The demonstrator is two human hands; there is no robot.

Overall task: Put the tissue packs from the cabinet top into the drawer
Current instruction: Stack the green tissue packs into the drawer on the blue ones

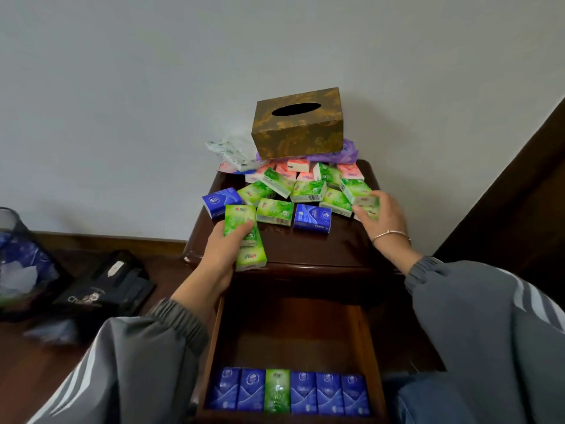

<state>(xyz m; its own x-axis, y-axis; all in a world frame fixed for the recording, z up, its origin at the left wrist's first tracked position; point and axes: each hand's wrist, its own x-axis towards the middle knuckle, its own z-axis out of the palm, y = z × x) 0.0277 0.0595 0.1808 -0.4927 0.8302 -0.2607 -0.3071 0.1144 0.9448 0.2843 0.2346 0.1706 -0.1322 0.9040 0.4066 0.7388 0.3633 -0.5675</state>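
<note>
BEDSIDE TIDY-UP: a person in a grey jacket w/ striped sleeves point(489, 332) shifts small plastic-wrapped pocket tissue packs point(307, 191) from the top of a dark polished wooden cabinet point(305, 249) into its pulled-out wooden drawer point(290, 332) below.

L hand point(223, 249), at the front-left of the top, has its fingers point(244, 228) curled round green packs point(244, 240). They look like two, held end to end, tho that is hard to confirm. R hand point(385, 215), silver bangle point(391, 234) at the wrist, is in at the right edge of the heap, w/ thumb & fingers set round another green pack point(362, 203). Whether that one is lifted clear can't be told.

Progress, at a guess: early days. One row of six packs stands along the drawer's near end, five blue point(305, 393) & one green point(276, 390); the rest of the drawer floor shows bare wood. Most of the lot is still up top, a loose heap of green, blue & pink packs point(350, 171). Behind them a gold-brown patterned tissue box w/ an oval slot point(298, 123) sits on crumpled purple & white wrappers point(348, 151). Plenty of trips left, prob. several handfuls per row.

On the wooden floor, left: a mesh waste bin point(12, 240) & black boxes point(101, 289).
</note>
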